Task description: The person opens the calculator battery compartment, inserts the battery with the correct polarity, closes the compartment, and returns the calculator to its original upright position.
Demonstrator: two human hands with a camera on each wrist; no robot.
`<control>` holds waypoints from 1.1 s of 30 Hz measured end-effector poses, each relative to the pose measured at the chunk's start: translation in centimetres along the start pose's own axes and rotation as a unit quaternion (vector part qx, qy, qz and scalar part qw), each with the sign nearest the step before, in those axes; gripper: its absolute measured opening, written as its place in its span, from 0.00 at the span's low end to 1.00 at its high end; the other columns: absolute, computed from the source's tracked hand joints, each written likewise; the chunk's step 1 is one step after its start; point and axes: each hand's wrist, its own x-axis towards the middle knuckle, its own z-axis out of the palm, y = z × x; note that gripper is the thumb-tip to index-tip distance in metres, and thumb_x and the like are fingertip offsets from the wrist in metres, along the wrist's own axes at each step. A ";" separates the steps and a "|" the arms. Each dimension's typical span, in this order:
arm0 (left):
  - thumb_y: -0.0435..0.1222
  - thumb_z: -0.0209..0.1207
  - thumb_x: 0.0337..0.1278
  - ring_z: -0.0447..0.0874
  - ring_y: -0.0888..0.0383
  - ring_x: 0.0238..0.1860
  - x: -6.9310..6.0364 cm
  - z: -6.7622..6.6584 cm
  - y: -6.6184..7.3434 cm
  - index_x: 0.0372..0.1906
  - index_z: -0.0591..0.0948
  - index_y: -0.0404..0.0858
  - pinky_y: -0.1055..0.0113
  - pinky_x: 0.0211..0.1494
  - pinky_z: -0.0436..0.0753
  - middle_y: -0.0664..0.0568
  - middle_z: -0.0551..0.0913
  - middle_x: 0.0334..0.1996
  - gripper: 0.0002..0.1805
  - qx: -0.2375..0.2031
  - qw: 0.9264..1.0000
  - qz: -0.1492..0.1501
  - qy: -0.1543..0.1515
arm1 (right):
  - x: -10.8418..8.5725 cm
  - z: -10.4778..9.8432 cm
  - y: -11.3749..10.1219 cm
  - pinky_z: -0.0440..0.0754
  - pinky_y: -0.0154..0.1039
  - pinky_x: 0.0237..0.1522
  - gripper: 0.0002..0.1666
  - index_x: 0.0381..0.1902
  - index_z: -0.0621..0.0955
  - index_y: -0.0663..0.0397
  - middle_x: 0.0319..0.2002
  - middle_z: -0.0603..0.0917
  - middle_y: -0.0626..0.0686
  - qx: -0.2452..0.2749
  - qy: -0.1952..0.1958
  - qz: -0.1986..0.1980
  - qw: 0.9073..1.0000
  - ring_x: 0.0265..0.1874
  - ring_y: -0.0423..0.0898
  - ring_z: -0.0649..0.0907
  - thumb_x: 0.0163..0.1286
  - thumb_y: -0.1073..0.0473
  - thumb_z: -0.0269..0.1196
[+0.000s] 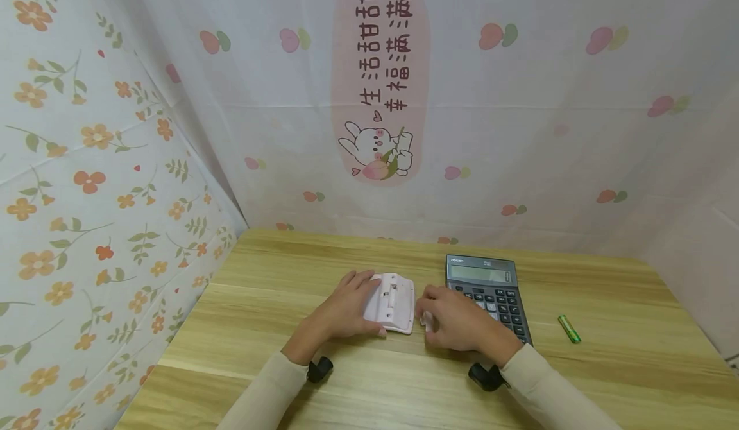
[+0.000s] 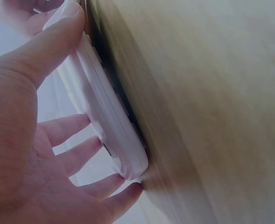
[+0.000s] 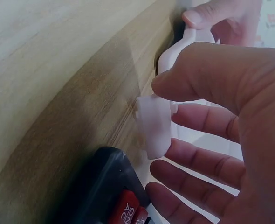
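Observation:
A pale pink calculator-like device (image 1: 404, 314) lies back side up on the table, with a slot open in its back. My left hand (image 1: 346, 308) grips it, thumb on the near edge and fingers at the far edge. In the left wrist view, small bumps show under the device (image 2: 114, 116). Just to its right, my right hand (image 1: 456, 318) pinches a small pale pink battery cover (image 3: 155, 126) between thumb and fingers, a little apart from the device. Whether a battery sits in the slot is too small to tell.
A dark grey calculator (image 1: 482, 275) lies face up behind and under my right hand, partly covered by it. Farther right on the wooden table (image 1: 623, 353) lies a green battery (image 1: 569, 328). Patterned cloth (image 1: 277, 128) hangs behind and at the left.

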 end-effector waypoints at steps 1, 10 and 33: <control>0.56 0.82 0.55 0.55 0.27 0.83 0.0 0.0 0.0 0.82 0.70 0.33 0.35 0.83 0.60 0.37 0.63 0.84 0.57 -0.001 1.000 0.001 0.000 | 0.0 0.0 0.0 0.76 0.39 0.36 0.16 0.47 0.89 0.48 0.40 0.78 0.44 -0.001 -0.001 -0.004 1.000 0.34 0.41 0.74 0.60 0.59 0.77; 0.56 0.82 0.55 0.54 0.27 0.83 0.0 -0.1 0.0 0.83 0.69 0.33 0.35 0.84 0.57 0.37 0.62 0.84 0.57 -0.005 1.000 0.004 0.001 | 0.1 0.3 -0.1 0.78 0.39 0.37 0.15 0.46 0.89 0.46 0.41 0.79 0.44 -0.015 -0.009 -0.001 1.000 0.34 0.41 0.75 0.60 0.58 0.77; 0.56 0.81 0.55 0.55 0.25 0.83 -0.1 0.1 0.1 0.82 0.70 0.34 0.34 0.83 0.57 0.37 0.63 0.84 0.57 -0.005 1.000 -0.001 0.005 | -0.3 -0.1 0.1 0.82 0.45 0.43 0.22 0.53 0.89 0.49 0.46 0.82 0.45 0.018 0.020 0.014 1.000 0.40 0.43 0.78 0.61 0.55 0.80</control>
